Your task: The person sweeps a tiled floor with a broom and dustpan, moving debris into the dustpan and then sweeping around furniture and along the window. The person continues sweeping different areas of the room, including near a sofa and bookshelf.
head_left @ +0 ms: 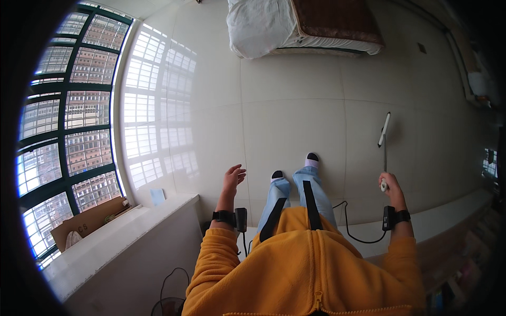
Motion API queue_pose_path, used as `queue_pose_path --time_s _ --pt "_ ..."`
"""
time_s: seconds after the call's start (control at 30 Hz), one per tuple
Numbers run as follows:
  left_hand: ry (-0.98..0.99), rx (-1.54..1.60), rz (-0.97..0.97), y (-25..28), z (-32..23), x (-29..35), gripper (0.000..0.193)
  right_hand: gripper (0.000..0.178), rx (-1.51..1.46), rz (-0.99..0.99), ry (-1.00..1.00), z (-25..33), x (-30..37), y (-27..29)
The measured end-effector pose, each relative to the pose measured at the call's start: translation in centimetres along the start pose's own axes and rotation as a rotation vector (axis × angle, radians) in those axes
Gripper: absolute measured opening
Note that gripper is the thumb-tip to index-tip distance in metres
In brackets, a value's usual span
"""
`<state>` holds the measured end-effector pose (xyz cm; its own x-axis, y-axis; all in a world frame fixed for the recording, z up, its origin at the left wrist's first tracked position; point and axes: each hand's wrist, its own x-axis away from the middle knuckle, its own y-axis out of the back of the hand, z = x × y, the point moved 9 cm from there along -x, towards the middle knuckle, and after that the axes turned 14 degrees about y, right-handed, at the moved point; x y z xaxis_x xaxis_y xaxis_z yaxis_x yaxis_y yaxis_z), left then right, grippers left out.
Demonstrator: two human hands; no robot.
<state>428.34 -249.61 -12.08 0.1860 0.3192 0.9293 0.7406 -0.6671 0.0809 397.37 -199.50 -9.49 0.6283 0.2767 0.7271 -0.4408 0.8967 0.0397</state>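
Observation:
My right hand [389, 182] is wrapped round the handle end of a squeegee [385, 152]. Its thin grey shaft points away from me, and the white head with dark ends sits at the far end, over the pale tiled floor. Whether the head touches the floor I cannot tell. My left hand [233, 176] hangs in the air over the floor, left of my feet, its fingers loosely bent and apart with nothing in them. Both wrists carry black strapped devices with cables.
Ahead stands a bed [305, 29] with white and brown covers. A green-framed window [74, 121] fills the left side. Near left, a white ledge [132, 231] runs beside me, with a cardboard box [87, 226] by the window. A cable [363, 240] loops near my right side.

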Motion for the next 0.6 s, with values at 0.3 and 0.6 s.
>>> queue_pose_path --time_s 0.3,0.6 --pt "-0.001 0.240 -0.100 10.3 4.1 2.1 0.027 0.029 0.097 0.484 -0.476 -3.7 11.0 -11.8" --pt "0.066 0.257 -0.153 17.0 9.9 5.1 0.027 0.006 0.032 0.896 -0.700 -12.6 8.5 -41.4"
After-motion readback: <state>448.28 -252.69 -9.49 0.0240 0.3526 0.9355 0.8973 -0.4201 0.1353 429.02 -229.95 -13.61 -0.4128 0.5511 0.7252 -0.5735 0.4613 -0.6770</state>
